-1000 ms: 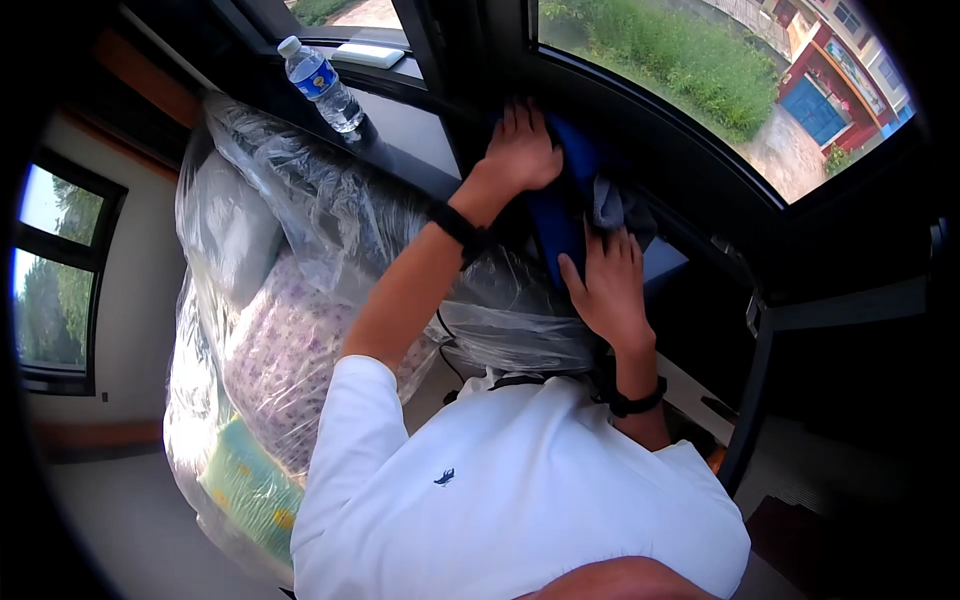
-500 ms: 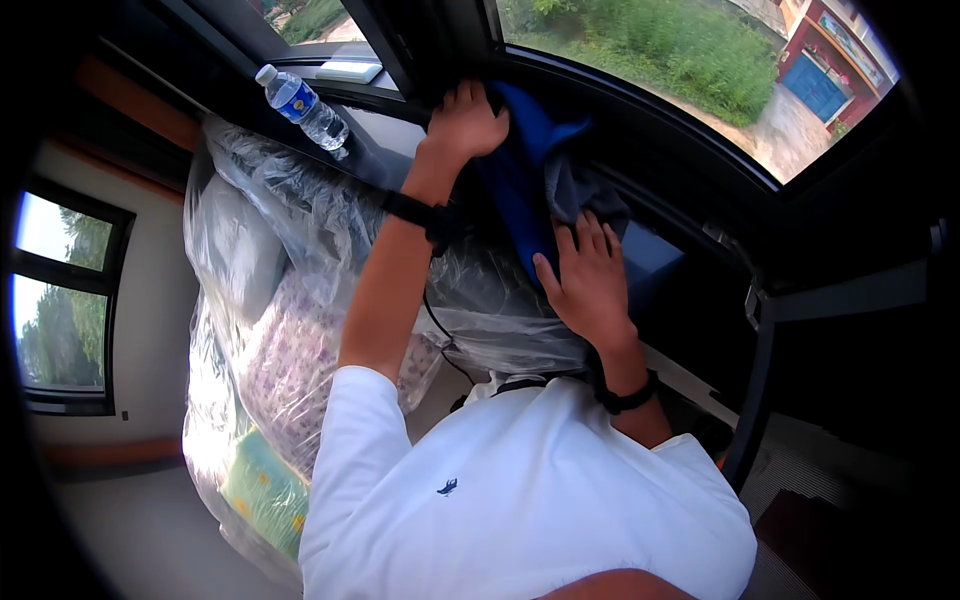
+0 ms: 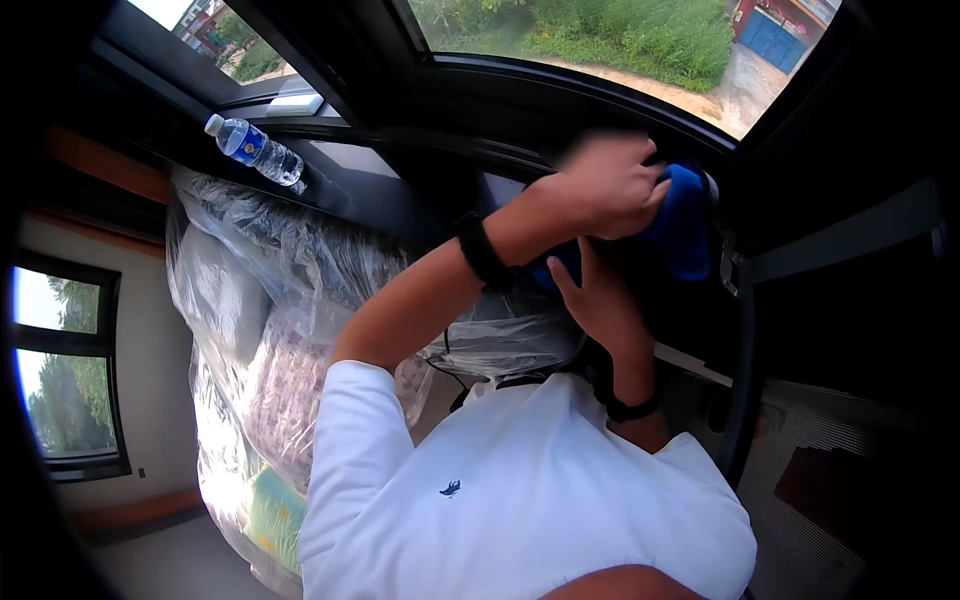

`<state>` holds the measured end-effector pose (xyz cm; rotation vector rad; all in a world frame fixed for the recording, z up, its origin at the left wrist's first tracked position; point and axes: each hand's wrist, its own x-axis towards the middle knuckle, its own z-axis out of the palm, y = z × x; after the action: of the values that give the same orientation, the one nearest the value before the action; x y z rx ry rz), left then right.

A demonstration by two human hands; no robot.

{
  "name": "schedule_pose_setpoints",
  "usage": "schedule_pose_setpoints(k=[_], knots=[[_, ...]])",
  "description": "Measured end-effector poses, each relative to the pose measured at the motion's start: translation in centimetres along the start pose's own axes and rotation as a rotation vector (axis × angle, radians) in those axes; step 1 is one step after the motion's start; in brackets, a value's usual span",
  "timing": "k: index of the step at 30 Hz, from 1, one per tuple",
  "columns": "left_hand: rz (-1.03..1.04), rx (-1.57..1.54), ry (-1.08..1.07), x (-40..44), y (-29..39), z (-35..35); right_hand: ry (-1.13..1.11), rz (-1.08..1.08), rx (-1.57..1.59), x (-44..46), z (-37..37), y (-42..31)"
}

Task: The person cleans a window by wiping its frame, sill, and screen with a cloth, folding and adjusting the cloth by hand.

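A blue cloth [image 3: 682, 225] lies in folds on the dark sill under the large window. My left hand [image 3: 612, 185] reaches across to the right, its fingers curled in on the cloth's near edge; the hand is partly blurred. Just below it is my right hand [image 3: 605, 305], with thumb and forefinger stretched apart against the cloth. Its other fingers are hidden behind my left hand and in shadow. A small blue patch of cloth shows beside the right thumb.
A water bottle [image 3: 255, 150] stands on the dark ledge at the left, near a small white box [image 3: 295, 105]. Clear plastic sheeting [image 3: 225, 300] covers bedding below the ledge. At the right is a dark metal bar [image 3: 845, 240]. A thin black cable [image 3: 447, 370] hangs near my waist.
My left hand has moved right, from the far end of the cloth to above my right hand. The cloth is now bunched farther right, its grey side out of sight. The view has shifted right.
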<state>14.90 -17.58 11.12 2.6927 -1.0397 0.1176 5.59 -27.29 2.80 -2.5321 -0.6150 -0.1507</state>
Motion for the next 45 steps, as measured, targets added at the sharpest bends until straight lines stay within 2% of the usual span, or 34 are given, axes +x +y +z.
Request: schedule_pose_setpoints(k=[2,6,8,9,11,12,14,15,16,17,18,20,22,24,25,27,28,30,31,32,33,34,37,39,41,42,45], knots=[[0.092,0.033,0.152,0.4,0.8,3.4,-0.009,0.132,0.294,-1.3,-0.7,1.7],[0.078,0.032,0.144,-0.3,1.0,4.0,-0.202,0.310,0.286,-1.2,-3.8,1.8],[-0.034,0.067,0.166,-2.0,-0.5,3.3,-0.091,0.126,0.202,-0.6,-3.6,1.9],[-0.077,0.102,0.131,-3.0,-1.6,2.7,-0.097,0.130,0.205,-0.5,-3.3,1.6],[-0.178,0.182,0.164,-5.9,-4.4,2.0,-0.010,0.085,-0.108,0.1,-2.0,0.1],[-0.166,0.328,0.108,-7.3,-6.8,2.0,-0.005,0.106,-0.098,0.5,-1.1,-0.5],[-0.357,0.177,0.064,-10.0,-8.3,-0.5,0.224,-0.105,-0.222,0.7,0.9,-1.4],[-0.389,0.252,0.060,-11.3,-10.8,0.3,0.216,-0.066,-0.227,0.8,1.6,-1.7],[-0.427,0.374,0.064,-12.4,-13.5,1.6,0.182,-0.146,-0.152,1.2,2.3,-2.2],[-0.389,0.420,0.022,-12.8,-12.9,0.5,0.156,-0.238,-0.077,1.5,2.7,-2.2],[-0.380,0.418,0.024,-12.7,-12.6,0.9,0.160,-0.231,-0.082,1.4,2.9,-2.2],[-0.637,0.202,0.128,-11.9,-12.8,1.2,0.102,-0.315,-0.096,1.7,3.0,-2.5],[-0.640,0.221,0.132,-10.0,-9.9,0.5,0.102,-0.319,-0.062,1.2,2.2,-1.7],[-0.472,0.232,0.017,-8.3,-7.7,0.4,-0.032,-0.209,0.062,0.1,0.2,-0.3],[-0.410,0.130,0.011,-7.1,-5.7,-0.2,-0.041,-0.198,0.056,-0.4,-1.3,0.6],[-0.064,-0.006,0.156,-5.1,-3.3,2.0,0.007,0.113,-0.036,-1.4,-4.0,2.5],[0.086,-0.082,0.144,-3.8,-2.0,3.1,0.096,0.203,-0.090,-1.9,-4.3,3.6],[0.249,0.071,0.213,-1.7,0.6,5.7,0.045,0.347,-0.111,-2.2,-6.6,4.3],[0.313,0.164,0.157,-0.9,1.7,5.8,0.039,0.336,-0.120,-2.5,-7.0,4.8],[0.307,0.018,0.162,-0.6,2.1,6.1,0.032,0.394,-0.110,-2.8,-7.2,5.3],[0.258,-0.137,0.109,-0.7,2.1,5.9,0.024,0.446,-0.094,-2.7,-7.4,5.5],[0.205,-0.290,0.054,-1.3,1.9,5.5,0.034,0.401,-0.077,-2.7,-7.7,5.3],[0.129,-0.368,0.159,-4.5,0.3,6.0,0.083,0.384,-0.189,-2.0,-6.5,3.6],[-0.074,-0.383,0.091,-7.4,-0.9,4.7,0.063,0.178,-0.141,-1.3,-4.8,2.2],[-0.175,-0.296,0.172,-10.4,-3.5,4.5,0.152,-0.023,-0.101,-0.6,-1.7,1.7],[-0.289,-0.304,0.174,-12.0,-4.6,3.8,0.161,-0.099,-0.040,-0.3,-0.5,1.1],[-0.673,-0.206,0.207,-17.6,-8.2,3.1,0.034,-0.254,0.110,0.3,0.2,-1.0]])
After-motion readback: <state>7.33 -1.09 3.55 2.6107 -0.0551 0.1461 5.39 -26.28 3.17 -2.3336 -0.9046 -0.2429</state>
